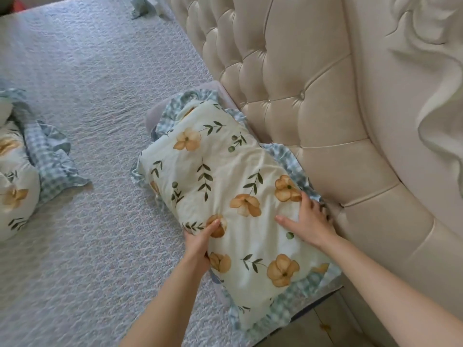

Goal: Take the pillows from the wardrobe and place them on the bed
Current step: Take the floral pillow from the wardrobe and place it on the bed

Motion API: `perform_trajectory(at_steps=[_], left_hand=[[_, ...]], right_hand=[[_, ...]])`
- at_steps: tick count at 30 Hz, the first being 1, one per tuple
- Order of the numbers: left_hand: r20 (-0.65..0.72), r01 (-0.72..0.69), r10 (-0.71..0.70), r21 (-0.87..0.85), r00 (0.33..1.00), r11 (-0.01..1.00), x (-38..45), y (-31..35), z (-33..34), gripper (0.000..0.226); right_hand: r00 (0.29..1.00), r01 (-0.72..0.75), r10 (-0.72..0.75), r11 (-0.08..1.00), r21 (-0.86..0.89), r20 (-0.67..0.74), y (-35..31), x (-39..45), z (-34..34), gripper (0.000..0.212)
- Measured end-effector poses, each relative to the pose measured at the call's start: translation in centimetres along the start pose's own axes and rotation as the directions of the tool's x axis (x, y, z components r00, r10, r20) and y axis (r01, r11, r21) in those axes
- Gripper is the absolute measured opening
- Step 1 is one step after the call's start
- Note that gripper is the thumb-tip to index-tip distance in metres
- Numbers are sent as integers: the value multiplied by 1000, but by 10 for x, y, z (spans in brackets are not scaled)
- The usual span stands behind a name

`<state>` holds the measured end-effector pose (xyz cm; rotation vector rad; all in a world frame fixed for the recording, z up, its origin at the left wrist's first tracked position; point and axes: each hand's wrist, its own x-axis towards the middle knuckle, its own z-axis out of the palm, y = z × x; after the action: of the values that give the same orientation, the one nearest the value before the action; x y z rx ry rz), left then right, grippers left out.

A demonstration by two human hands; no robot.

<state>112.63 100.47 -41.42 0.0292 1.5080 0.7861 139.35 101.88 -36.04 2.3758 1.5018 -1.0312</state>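
Note:
A cream pillow (225, 176) with orange flowers, green sprigs and a blue checked frill lies on the bed (95, 78), along the tufted headboard. My left hand (200, 244) grips its near left edge, thumb on top and fingers underneath. My right hand (308, 221) lies flat on the pillow's top by the headboard side, fingers spread. A second pillow (17, 186) of the same pattern rests at the left edge of the view, partly cut off.
The beige tufted headboard (313, 83) runs along the right, with a carved cream frame (426, 71) beyond it. A grey cushion (152, 116) shows under the pillow's far end. Checked fabric (142, 6) lies at the bed's far end. Floor tiles (325, 324) show at the bottom.

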Motion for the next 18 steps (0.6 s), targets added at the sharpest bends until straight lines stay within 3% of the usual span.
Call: perform_trajectory(at_steps=[5,10,14,18], left_hand=[[32,-127,126,25,992,992,10,34,12,93],[56,-215,212,59,976,975,22,82,30,93],[8,-137,138,147,990,980,27,89,29,82],[63,53,-76,307,995,950,16,56,17,107]], right_hand=[[992,90,-92,996,-25,-91,-24,7,-9,117],[975,117,-116,993,-8,-188,-35,18,-25,110],[988,44,-44,999,-5,-147,-36,21,-9,104],[996,-6,8,1000,28,-83,-29,22,5,99]])
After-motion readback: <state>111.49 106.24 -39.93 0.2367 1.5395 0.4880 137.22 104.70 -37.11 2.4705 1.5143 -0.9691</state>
